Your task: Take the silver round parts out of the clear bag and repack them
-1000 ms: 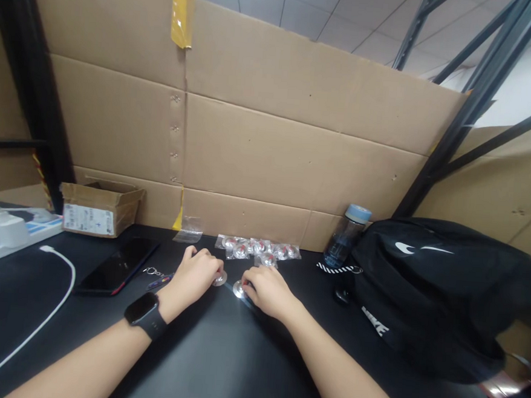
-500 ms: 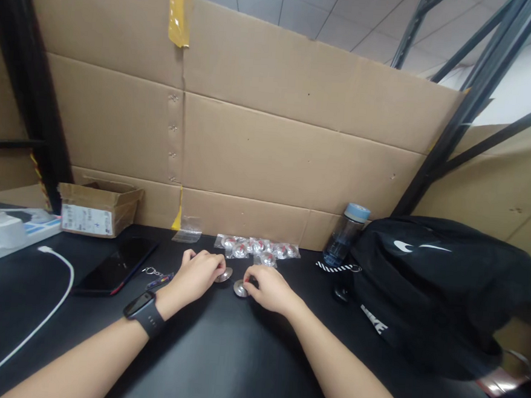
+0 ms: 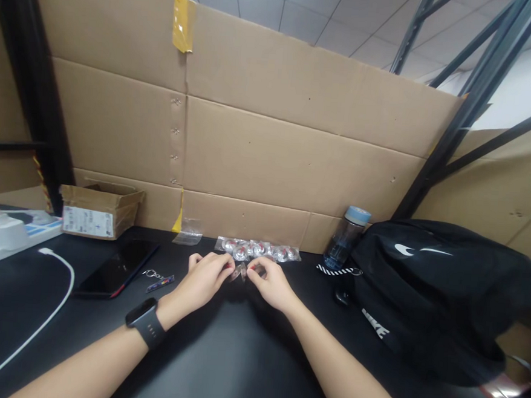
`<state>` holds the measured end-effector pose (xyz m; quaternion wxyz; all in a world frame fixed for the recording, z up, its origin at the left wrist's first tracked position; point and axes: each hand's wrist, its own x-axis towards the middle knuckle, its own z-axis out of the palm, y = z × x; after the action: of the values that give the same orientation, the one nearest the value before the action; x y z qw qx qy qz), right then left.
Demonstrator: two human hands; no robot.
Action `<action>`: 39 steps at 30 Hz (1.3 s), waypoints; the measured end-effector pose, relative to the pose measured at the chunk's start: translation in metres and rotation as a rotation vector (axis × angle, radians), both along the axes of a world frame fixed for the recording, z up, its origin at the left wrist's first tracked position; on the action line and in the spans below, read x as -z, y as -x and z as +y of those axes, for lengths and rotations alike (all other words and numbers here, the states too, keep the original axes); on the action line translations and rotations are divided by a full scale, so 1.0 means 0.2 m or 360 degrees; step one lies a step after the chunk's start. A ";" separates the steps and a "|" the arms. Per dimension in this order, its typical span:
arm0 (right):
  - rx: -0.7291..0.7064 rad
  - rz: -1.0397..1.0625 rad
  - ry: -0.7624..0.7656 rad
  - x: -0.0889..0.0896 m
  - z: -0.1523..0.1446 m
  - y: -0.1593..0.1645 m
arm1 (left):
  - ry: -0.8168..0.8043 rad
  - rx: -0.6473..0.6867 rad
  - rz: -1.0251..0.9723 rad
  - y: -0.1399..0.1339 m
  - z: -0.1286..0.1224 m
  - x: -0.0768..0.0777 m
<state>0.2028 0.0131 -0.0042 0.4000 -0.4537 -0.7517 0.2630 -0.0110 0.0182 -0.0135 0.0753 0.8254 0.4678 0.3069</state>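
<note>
Left hand (image 3: 205, 278) and right hand (image 3: 271, 284) pinch two metal discs nearly together

Thumb and forefinger of each hand are closed on one small disc: the left disc (image 3: 236, 274) and the right disc (image 3: 243, 272). Both tilt up from flat, seen almost edge-on, in the narrow space between the fingertips. Neither hand is nearer; each has its own piece, and whether the discs touch I cannot tell. Just beyond the fingertips, wrapped discs (image 3: 257, 249) lie in a row running left to right, with more of it on the right hand's side. A keychain (image 3: 160, 283) and a phone (image 3: 117, 267) lie left of the left hand on the black tabletop (image 3: 217, 365). Farther right stand a bottle (image 3: 342, 241) and a black bag (image 3: 431, 295).
</note>
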 end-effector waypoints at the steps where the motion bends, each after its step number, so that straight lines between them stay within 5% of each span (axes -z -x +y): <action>1: -0.0026 0.0075 0.0040 0.00 0.00 0.00 | -0.0007 -0.0001 -0.0008 0.00 0.00 0.00; 12: -0.0203 0.0837 0.0749 0.01 -0.05 0.05 | -0.0072 -0.0046 -0.0095 -0.03 -0.03 -0.02; 27: -0.0248 0.1036 0.0697 0.00 -0.09 0.09 | 0.0144 -0.0027 -0.0177 -0.05 -0.05 -0.05; 39: -0.0265 0.0924 0.0681 -0.01 -0.08 0.07 | 0.0067 -0.0049 -0.0163 -0.03 -0.04 -0.05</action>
<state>0.1887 -0.0021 -0.0029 0.4699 -0.3709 -0.5692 0.5636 -0.0045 0.0096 -0.0037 0.1118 0.7996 0.4823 0.3399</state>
